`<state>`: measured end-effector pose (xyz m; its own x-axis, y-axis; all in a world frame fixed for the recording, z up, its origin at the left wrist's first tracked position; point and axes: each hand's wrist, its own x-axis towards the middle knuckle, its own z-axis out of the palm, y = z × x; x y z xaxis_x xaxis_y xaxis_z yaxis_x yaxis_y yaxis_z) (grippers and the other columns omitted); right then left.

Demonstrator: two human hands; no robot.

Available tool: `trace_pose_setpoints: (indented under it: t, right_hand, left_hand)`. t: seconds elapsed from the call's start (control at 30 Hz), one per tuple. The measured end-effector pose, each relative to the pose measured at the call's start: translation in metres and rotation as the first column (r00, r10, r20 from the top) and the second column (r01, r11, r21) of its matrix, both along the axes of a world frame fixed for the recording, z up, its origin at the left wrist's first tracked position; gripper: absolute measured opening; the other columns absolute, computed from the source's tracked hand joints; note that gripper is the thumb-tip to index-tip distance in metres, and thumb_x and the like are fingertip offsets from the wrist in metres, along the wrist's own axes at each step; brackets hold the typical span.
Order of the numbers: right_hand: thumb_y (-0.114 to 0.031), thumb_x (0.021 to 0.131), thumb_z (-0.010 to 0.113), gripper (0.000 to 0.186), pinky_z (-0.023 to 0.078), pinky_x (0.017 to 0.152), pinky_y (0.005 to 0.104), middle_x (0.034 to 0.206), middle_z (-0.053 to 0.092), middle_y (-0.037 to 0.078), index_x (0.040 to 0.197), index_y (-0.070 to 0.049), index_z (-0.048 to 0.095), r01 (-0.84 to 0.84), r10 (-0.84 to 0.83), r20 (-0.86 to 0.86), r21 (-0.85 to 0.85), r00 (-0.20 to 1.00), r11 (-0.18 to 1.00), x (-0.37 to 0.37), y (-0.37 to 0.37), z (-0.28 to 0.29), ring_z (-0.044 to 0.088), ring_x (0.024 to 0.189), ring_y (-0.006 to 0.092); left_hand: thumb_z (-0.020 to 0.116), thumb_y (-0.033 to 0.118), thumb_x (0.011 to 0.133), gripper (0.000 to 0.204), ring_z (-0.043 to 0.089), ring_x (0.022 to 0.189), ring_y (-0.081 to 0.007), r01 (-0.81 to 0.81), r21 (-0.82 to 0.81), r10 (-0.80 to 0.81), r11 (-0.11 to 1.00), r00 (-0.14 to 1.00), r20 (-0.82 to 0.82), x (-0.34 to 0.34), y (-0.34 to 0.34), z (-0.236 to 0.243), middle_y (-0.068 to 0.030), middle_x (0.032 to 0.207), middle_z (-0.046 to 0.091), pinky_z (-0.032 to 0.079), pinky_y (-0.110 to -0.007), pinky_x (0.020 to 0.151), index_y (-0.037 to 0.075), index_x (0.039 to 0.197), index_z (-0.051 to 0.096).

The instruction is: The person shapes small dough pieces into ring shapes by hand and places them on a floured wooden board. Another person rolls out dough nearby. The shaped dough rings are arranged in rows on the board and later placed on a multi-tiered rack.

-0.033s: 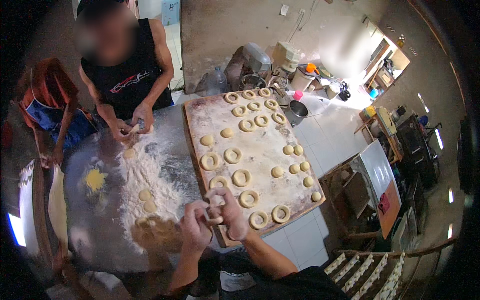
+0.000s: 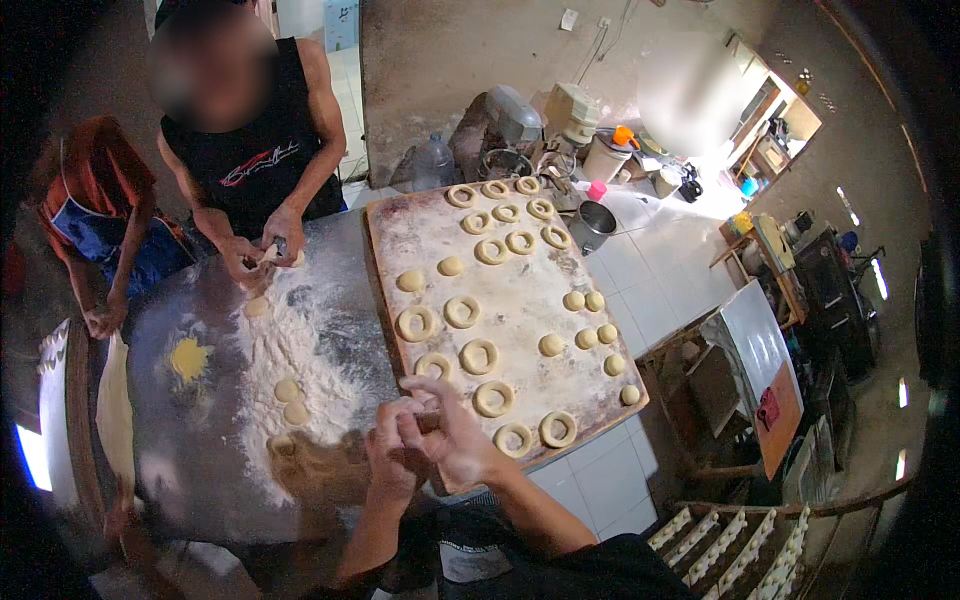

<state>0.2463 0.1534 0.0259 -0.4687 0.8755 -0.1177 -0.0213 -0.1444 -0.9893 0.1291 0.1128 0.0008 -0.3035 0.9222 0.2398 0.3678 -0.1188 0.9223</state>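
My left hand (image 2: 393, 452) and my right hand (image 2: 457, 438) meet at the near left corner of a floured wooden board (image 2: 530, 300). Their floury fingers are closed round a small piece of dough (image 2: 430, 421), mostly hidden by them. Several dough rings (image 2: 494, 398) lie on the board, in a group at its far end and along its left and near sides. Round dough balls (image 2: 551, 345) sit mainly toward the right edge. Left of the board, more dough balls (image 2: 287, 390) rest on loose flour (image 2: 310, 350) on the dark metal table (image 2: 215, 440).
Across the table a person (image 2: 255, 150) in a black sleeveless top works dough with both hands. Another person (image 2: 110, 220) in orange stands at the left beside a long dough strip (image 2: 117, 420). A metal pot (image 2: 592, 226) and mixers (image 2: 515, 113) are beyond the board. Racked dough pieces (image 2: 715, 555) stand lower right.
My hands have drawn closer together, and my right fingers have folded in over the dough, which shows less now. The rest of the scene looks nearly the same.
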Motion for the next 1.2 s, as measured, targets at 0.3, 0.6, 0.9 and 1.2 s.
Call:
trace_pose_setpoints:
  t: [0.3, 0.6, 0.9, 1.2]
  right_hand:
    - [-0.035, 0.098, 0.055, 0.054, 0.050, 0.081, 0.0326, 0.114, 0.061, 0.016, 0.139, -0.008, 0.034, -0.039, 0.054, -0.103, 0.142, 0.993, 0.989, 0.110, 0.038, -0.034, 0.059, 0.093, 0.0200]
    - [-0.021, 0.096, 0.057, 0.043, 0.042, 0.059, 0.0266, 0.070, 0.049, -0.001, 0.133, -0.012, 0.038, 0.094, -0.358, -0.607, -0.422, 0.709, 0.902, 0.168, 0.058, -0.037, 0.047, 0.063, 0.0107]
    - [-0.054, 0.103, 0.035, 0.066, 0.052, 0.080, 0.0386, 0.111, 0.061, 0.016, 0.146, -0.004, 0.030, 0.210, -0.217, 0.107, 0.067, 0.970, 0.975, 0.203, 0.096, -0.073, 0.064, 0.084, 0.0249]
    - [-0.034, 0.085, 0.072, 0.076, 0.044, 0.082, 0.0540, 0.098, 0.066, 0.018, 0.145, -0.011, 0.031, -0.075, -0.250, 0.864, 0.312, 0.438, 0.947, 0.217, 0.104, -0.075, 0.065, 0.095, 0.0367]
  left_hand:
    - [0.038, 0.024, 0.105, 0.025, 0.071, 0.081, -0.0368, 0.104, -0.105, -0.102, 0.989, 0.995, 0.020, 0.100, 0.051, 0.014, -0.0191, 0.089, 0.068, 0.054, -0.045, 0.068, 0.006, 0.113, 0.053]
    - [0.044, 0.024, 0.102, 0.020, 0.066, 0.081, -0.0448, 0.120, -0.177, -0.127, 0.977, 0.992, -0.027, 0.156, 0.081, 0.009, -0.0232, 0.084, 0.067, 0.051, -0.052, 0.068, 0.008, 0.111, 0.051]
    - [0.042, 0.034, 0.103, 0.042, 0.052, 0.108, -0.0556, 0.127, -0.307, -0.128, 0.943, 0.992, 0.017, 0.197, 0.113, -0.010, -0.0358, 0.114, 0.056, 0.042, -0.059, 0.091, 0.000, 0.129, 0.041]
    - [0.070, 0.035, 0.084, 0.077, 0.037, 0.127, -0.0455, -0.069, -0.520, -0.287, 0.851, 0.768, -0.572, 0.171, 0.119, -0.032, -0.0272, 0.137, 0.039, 0.029, -0.059, 0.106, 0.007, 0.147, 0.034]
